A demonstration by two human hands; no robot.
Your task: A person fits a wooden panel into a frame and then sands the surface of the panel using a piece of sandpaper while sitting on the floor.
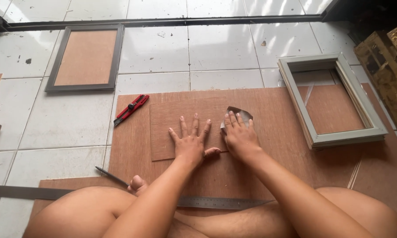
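- Our left hand [190, 142] lies flat on the small board [185, 130], fingers spread wide, palm down, holding nothing.
- Our right hand [239, 137] sits just right of it at the small board's right edge, fingers curled over a folded piece of sandpaper [239, 112] — pressed down on it rather than lifted.
- The small board is a thin brown rectangle lying on the big plywood sheet [269, 150], near that sheet's upper left part.
- A red cutter [131, 109] lies at the sheet's top left corner, just up and left of the small board, partly on the white tiled floor [216, 48].
- A grey-green frame [330, 99] rests on the sheet's upper right corner, well to the right of the small board — empty, the wood showing through it.
- A dark grey frame [87, 58] with a brown backing lies on the floor, well up and left of the small board.
- A steel ruler [220, 202] lies across the sheet below the small board, close to our legs.
- A pencil [111, 176] lies by our toe, down and left of the small board.
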